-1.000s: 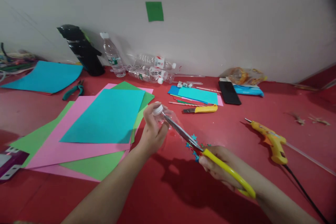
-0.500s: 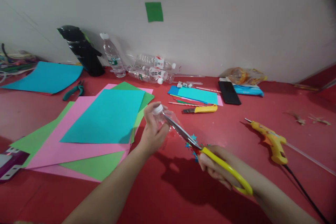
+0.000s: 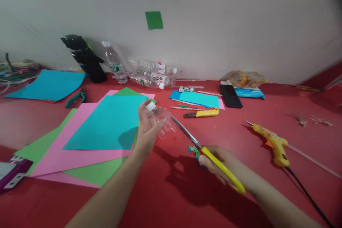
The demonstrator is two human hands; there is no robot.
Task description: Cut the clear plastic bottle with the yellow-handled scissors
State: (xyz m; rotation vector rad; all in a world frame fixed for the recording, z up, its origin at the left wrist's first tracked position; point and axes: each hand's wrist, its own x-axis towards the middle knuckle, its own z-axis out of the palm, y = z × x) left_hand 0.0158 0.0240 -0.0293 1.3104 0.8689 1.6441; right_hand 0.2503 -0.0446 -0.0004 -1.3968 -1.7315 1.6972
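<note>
My left hand [image 3: 147,128] grips the clear top piece of a plastic bottle [image 3: 162,115], its white cap [image 3: 151,106] still on and its lower edge cut into strips. In my right hand [image 3: 219,164] is a pair of yellow-handled scissors [image 3: 187,131], with the blades looking closed and pointing up and left. Their tips are close to the cut edge of the plastic; whether they touch it I cannot tell. Small blue and green star shapes [image 3: 193,150] lie on the red table just beyond my right hand.
Coloured paper sheets [image 3: 107,124] are spread at left, beside green-handled pliers [image 3: 77,98]. Plastic bottles [image 3: 149,78] and a black flask [image 3: 85,58] stand or lie along the wall. A yellow utility knife [image 3: 204,113], a black phone [image 3: 231,95] and a corded yellow glue gun [image 3: 269,140] are to the right.
My left hand has drawn the bottle piece leftward and turned it, away from the scissors. The blades, earlier against the plastic near the cap, now sit at its far edge. The view has tilted up.
</note>
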